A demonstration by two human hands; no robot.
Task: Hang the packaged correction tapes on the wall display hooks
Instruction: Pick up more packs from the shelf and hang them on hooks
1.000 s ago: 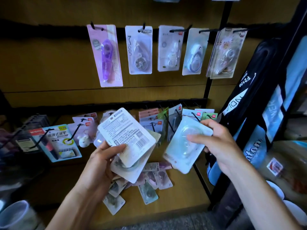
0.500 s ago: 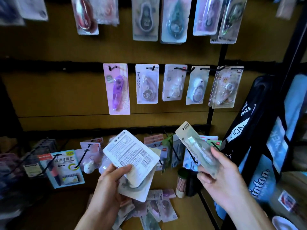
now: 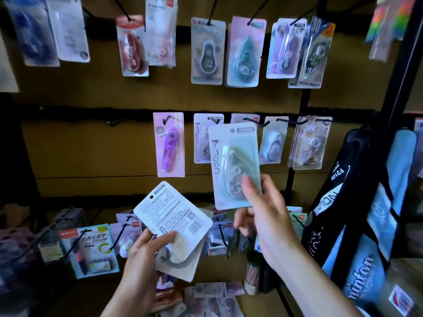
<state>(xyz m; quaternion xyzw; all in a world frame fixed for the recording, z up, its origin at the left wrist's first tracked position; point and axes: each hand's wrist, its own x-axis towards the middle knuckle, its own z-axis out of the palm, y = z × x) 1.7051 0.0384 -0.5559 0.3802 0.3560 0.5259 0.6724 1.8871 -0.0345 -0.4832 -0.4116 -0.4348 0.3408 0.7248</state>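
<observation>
brown slatted wall panel (image 3: 91, 145), black hooks (image 3: 283, 121), hanging correction tape packs (image 3: 169, 145)

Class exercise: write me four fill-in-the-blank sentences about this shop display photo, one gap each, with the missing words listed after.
1. The right hand holds up a pale green pack printed with the word ____.
2. The left hand grips a small stack of packs, barcode side ____.
3. The purple correction tape hangs from a ____.
4. The raised pack is in front of the ____ row of hooks.

Missing words: Moon; up; hook; middle
</observation>
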